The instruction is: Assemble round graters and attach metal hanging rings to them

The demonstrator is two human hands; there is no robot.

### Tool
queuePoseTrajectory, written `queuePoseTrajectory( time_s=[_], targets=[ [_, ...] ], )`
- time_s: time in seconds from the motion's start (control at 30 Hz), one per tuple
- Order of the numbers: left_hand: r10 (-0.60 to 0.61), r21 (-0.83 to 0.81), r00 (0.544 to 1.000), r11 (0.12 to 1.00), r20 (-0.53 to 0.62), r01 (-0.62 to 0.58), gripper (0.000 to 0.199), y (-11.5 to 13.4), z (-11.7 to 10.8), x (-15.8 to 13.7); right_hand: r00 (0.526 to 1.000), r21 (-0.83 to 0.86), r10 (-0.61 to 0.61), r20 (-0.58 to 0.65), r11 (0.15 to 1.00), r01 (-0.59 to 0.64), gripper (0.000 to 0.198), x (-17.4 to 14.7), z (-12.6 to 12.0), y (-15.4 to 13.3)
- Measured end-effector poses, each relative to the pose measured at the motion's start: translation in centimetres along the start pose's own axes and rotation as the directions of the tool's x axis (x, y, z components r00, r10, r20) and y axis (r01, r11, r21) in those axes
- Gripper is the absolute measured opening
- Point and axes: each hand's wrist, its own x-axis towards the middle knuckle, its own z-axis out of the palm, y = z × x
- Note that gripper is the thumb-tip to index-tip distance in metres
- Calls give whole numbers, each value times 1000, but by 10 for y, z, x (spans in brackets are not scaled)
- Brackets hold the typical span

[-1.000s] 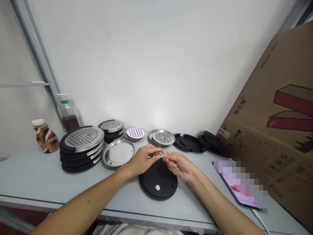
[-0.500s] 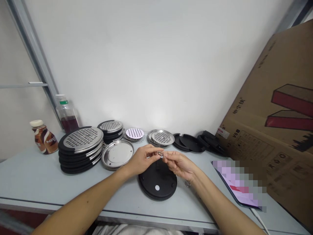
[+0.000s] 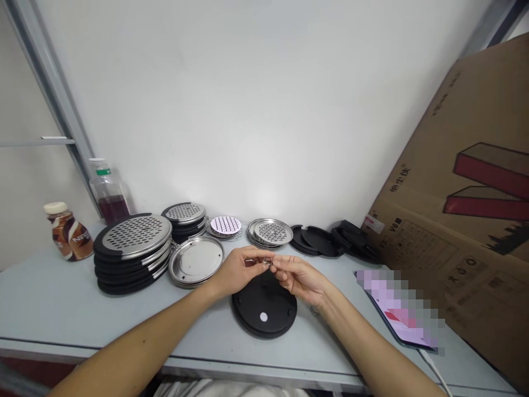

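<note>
Your left hand (image 3: 242,270) and right hand (image 3: 303,280) both pinch a small metal ring (image 3: 268,261); your fingertips have just drawn closer, leaving less of it visible, above the black disc (image 3: 264,302) near the tabletop's (image 3: 53,309) front edge, mid-length

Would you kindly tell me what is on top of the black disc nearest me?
The black disc bears a white dot and small dark bumps; the left grip and right grip hide its far part and anything there.
</note>
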Motion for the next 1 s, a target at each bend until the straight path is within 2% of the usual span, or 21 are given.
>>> queuePoseTrajectory(
  time_s=[0.13,0.27,0.43,0.6,0.83,0.93,1.0],
  targets=[
    [2,-17,1000,1000,-8,-3,23,0,-2,1,999,-1,-6,-34,1000,6,14,0,2,0],
    [7,18,999,1000,-41,-6,19,-1,-2,1,1000,-38,-20,9,999,20,20,-1,4,0],
    [81,206,990,977,-113,-56,23,-3,2,-2,997,-128,-74,18,989,76,14,-2,5,2],
    [126,345,982,936,-140,-70,21,-2,3,-3,998,-159,-67,-18,985,63,18,0,5,5],
    [80,289,986,957,-143,-35,21,-3,2,-2,999,-186,-47,-5,981,46,21,-2,7,4],
    [85,304,985,952,-148,-36,21,-3,2,-2,996,-270,-92,1,959,89,23,-4,11,6],
    [85,308,983,951,-160,-32,19,-4,2,-2,989,-390,-146,1,911,135,25,-5,13,8]
  ],
)
